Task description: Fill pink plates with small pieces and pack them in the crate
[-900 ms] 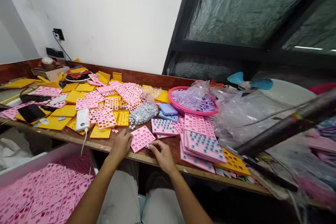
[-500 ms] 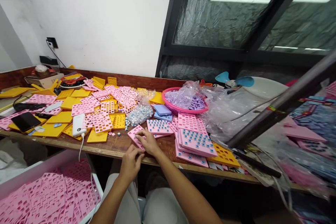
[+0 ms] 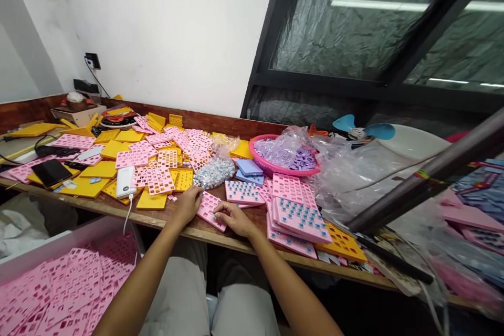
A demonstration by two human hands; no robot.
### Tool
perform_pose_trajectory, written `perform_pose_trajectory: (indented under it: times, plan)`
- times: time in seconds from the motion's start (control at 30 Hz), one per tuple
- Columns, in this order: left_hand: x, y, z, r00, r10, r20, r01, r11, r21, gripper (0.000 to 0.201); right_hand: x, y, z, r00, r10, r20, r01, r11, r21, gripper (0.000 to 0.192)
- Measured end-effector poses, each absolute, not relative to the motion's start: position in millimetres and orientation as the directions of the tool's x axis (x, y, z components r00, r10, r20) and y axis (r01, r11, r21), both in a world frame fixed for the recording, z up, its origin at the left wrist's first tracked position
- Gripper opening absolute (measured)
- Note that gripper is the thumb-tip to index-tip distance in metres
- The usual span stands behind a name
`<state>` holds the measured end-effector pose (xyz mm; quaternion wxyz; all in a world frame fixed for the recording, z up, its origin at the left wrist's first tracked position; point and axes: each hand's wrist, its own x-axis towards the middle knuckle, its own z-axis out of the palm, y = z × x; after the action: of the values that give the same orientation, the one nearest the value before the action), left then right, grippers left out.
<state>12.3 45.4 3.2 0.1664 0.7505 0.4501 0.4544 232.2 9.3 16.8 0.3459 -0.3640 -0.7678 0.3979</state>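
On the desk (image 3: 254, 220), near its front edge: one pink board (image 3: 210, 211) lies flat between two hands.
Hard to see: the right hand covers part of the board's right side. Whether its fingertips hold a little bit, I cannot tell. The left hand's fingertips are too small to make out.
Cut off: a white tub (image 3: 59, 245) full of pink sheets (image 3: 79, 283) runs out of view at the bottom left. A dark pole (image 3: 433, 173) runs off the right side.
Half covered: clear plastic lies over some purple bits (image 3: 305, 160) in a pink basket (image 3: 271, 169).
Desk top: brown wood, with yellow boards and pink sheets heaped on the left. A bag of blue and white bits (image 3: 215, 170) sits just behind the board.
Room: white wall (image 3: 177, 37), big dark-framed window (image 3: 354, 26).
Left hand (image 3: 190, 203): fingers bent, touching the board's left side.
Right hand (image 3: 233, 218): reaches in over the board, thumb and finger close together.
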Motion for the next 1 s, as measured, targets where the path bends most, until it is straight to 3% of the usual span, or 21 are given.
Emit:
perform_pose_trajectory:
  times: [0.2,0.3,0.57,0.8,1.0]
  plan:
    - [15,12,-1,0.193,0.85,0.491,0.662,-0.482,0.574,0.021,232,21,13,-0.478,0.841,0.253,0.294,0.424,-0.856,0.013]
    - [14,-8,0,0.186,0.859,0.478,0.659,-0.47,0.588,0.019,227,26,15,-0.468,0.835,0.289,0.35,0.476,-0.807,0.01]
    - [14,20,-1,0.076,0.901,0.427,0.426,-0.417,0.803,0.022,212,52,13,-0.518,0.772,0.369,0.655,0.635,-0.409,0.014]
    - [16,25,-10,0.141,0.891,0.431,0.633,-0.416,0.653,0.021,207,50,-3,-0.495,0.748,0.443,0.659,0.655,-0.37,0.015]
    - [17,26,-7,0.213,0.879,0.428,0.699,-0.443,0.562,0.023,203,46,-5,-0.459,0.761,0.459,0.679,0.634,-0.371,0.018]
